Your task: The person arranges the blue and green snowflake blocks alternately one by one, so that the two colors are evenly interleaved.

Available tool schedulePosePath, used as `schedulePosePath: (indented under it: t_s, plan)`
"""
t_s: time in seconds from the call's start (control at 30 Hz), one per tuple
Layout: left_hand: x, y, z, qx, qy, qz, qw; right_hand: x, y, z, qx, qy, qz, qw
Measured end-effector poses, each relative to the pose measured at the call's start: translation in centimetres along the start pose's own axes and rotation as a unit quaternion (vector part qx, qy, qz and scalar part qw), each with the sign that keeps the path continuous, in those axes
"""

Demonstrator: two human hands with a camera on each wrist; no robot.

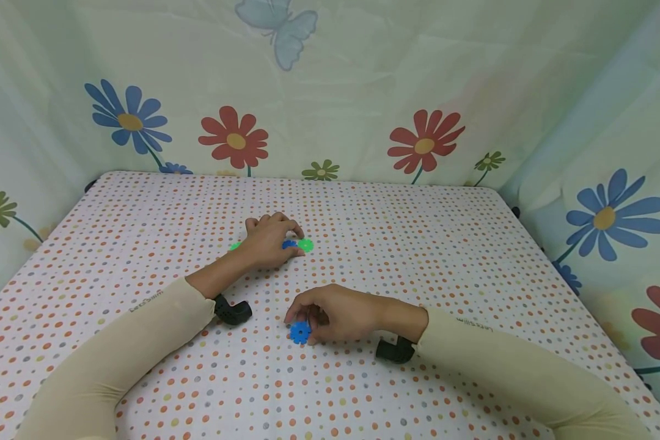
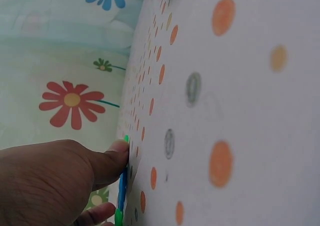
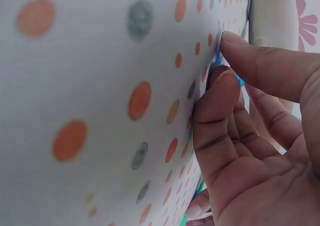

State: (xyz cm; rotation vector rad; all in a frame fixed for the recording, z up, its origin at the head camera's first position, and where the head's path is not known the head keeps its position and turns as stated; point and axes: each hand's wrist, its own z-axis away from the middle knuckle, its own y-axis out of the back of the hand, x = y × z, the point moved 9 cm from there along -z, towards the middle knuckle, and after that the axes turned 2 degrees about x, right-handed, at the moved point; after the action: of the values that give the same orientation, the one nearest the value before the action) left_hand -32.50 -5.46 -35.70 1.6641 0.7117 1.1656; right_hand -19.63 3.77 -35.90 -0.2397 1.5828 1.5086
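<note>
My left hand [image 1: 272,240] is over a flat row of notched plastic discs on the cloth. Its thumb and forefinger grip the row around a blue disc [image 1: 289,244] and the bright green disc [image 1: 305,245] at its right end. Another green disc [image 1: 235,245] peeks out left of the wrist; the hand hides what lies between. In the left wrist view the row appears edge-on, its blue disc [image 2: 121,188] beside the thumb. Nearer the body, my right hand [image 1: 338,313] pinches a separate blue notched disc [image 1: 300,332], its face towards the head camera, low at the cloth.
A white cloth with coloured dots [image 1: 418,244] covers the table. Flower-printed curtains [image 1: 330,91] hang at its back and sides. Each wrist carries a black camera mount, one beside the left sleeve [image 1: 233,310] and one under the right wrist.
</note>
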Motion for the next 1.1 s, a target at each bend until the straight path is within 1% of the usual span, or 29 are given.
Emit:
schedulePosePath:
  t_s: [0.17, 0.3, 0.7, 0.87, 1.1]
  plan:
    - [0.0, 0.0, 0.0, 0.002, -0.002, 0.002, 1.0, -0.1, 0.1, 0.0, 0.005, 0.019, 0.003, 0.9998]
    - [0.0, 0.0, -0.1, 0.0, -0.001, 0.004, 1.0, -0.2, 0.2, 0.0, 0.017, 0.025, 0.02, 0.9993]
    - [-0.1, 0.0, 0.1, -0.002, 0.002, 0.0, 1.0, 0.1, 0.6, 0.2, 0.031, 0.015, 0.025, 0.9991]
    - [-0.1, 0.0, 0.1, -0.001, 0.002, 0.002, 1.0, 0.8, 1.5, 0.5, 0.054, -0.001, 0.024, 0.9982]
    - [-0.1, 0.1, 0.0, 0.008, 0.002, 0.005, 1.0, 2.4, 3.4, 0.7, 0.099, -0.043, 0.022, 0.9939]
